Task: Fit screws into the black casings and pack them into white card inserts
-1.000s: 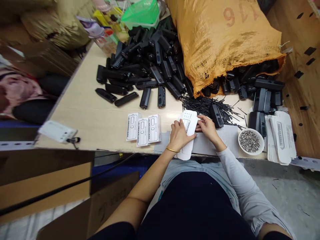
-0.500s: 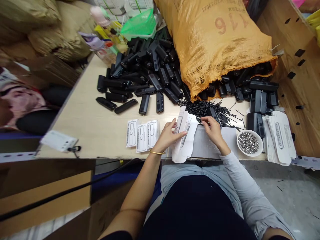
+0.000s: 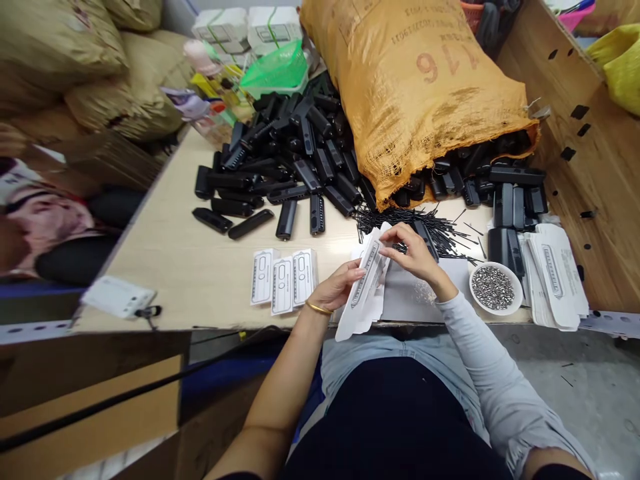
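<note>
Single head-worn view, looking forward and down, near above the table [image 3: 200, 273]

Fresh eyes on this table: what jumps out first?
The orange sack lies at the back of the table, black pieces at its mouth. Left of it is a heap of similar pieces. At the front edge, the left hand holds a white carton, with the right hand at its upper end.

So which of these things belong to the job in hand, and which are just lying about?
Likely the job:
white carton, in the left hand, right hand at its upper end
flat cartons
three white boxes
black devices
black rods
bowl of metal bits

Seemingly just lying about:
green basket
white gadget with cable
</note>
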`<action>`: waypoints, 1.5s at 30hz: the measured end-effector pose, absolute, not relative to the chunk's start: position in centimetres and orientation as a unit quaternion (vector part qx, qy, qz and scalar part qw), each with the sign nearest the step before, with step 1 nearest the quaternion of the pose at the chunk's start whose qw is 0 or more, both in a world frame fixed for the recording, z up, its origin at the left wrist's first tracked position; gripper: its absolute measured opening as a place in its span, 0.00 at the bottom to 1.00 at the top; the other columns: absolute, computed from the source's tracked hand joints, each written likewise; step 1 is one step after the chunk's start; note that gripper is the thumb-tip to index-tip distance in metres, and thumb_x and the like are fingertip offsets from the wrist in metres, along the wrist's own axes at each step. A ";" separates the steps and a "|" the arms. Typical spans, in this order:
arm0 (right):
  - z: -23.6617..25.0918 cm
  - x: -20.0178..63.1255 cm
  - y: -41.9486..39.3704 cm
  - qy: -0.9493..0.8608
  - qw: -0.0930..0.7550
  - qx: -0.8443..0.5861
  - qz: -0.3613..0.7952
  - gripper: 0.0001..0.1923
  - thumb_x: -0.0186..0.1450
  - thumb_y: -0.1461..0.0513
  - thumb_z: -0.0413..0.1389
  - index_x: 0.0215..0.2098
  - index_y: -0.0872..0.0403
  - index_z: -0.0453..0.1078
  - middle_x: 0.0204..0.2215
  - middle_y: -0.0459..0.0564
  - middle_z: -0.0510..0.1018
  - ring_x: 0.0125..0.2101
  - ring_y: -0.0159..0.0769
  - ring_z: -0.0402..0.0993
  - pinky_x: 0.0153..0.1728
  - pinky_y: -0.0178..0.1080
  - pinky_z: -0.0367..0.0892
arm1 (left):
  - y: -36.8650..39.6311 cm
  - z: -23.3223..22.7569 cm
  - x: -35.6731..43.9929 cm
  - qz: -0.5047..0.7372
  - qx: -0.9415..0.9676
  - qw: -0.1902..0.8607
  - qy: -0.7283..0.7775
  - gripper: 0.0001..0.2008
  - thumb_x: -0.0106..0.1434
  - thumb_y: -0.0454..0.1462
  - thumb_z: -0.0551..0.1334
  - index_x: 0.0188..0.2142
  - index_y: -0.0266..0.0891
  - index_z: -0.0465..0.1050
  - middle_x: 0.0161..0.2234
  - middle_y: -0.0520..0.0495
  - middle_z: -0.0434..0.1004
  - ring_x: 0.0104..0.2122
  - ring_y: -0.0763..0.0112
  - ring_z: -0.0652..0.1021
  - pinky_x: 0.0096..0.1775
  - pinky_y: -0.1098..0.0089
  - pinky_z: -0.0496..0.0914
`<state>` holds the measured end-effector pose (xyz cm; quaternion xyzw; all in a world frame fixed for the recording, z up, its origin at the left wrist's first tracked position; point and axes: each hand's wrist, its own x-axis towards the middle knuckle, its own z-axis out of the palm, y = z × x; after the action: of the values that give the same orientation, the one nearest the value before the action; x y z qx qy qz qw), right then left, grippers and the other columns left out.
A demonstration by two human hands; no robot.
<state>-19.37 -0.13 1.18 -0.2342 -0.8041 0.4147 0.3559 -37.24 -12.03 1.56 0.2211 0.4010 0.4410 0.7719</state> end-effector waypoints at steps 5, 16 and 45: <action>0.7 -19.2 1.5 -0.844 0.263 -0.217 0.415 0.19 0.60 0.50 0.62 0.28 0.56 0.64 0.29 0.47 0.70 0.34 0.34 0.59 0.37 0.37 0.56 | -11.8 1.1 -36.2 0.426 0.212 0.772 0.421 0.36 0.51 0.45 0.69 0.55 0.30 0.65 0.38 0.39 0.76 0.31 0.68 0.76 0.35 0.70 0.69; 2.9 -19.2 3.4 -0.858 0.262 -0.196 0.396 0.18 0.62 0.52 0.60 0.26 0.56 0.63 0.26 0.46 0.69 0.31 0.33 0.60 0.36 0.36 0.55 | -11.7 4.0 -35.2 0.378 0.484 0.529 0.585 0.38 0.59 0.51 0.61 0.62 0.30 0.59 0.61 0.35 0.59 0.61 0.54 0.62 0.62 0.58 0.55; 5.0 -16.7 0.1 -0.824 0.338 -0.239 0.387 0.25 0.65 0.48 0.56 0.19 0.56 0.59 0.23 0.48 0.67 0.35 0.37 0.63 0.45 0.44 0.58 | -10.3 3.9 -32.7 0.375 0.433 0.627 0.528 0.28 0.56 0.45 0.68 0.49 0.27 0.70 0.43 0.38 0.73 0.41 0.61 0.75 0.44 0.64 0.70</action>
<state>-16.65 0.13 5.02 -0.2388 -0.8240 0.3866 0.3384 -32.70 -10.25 3.92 0.4330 0.5281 0.3751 0.6268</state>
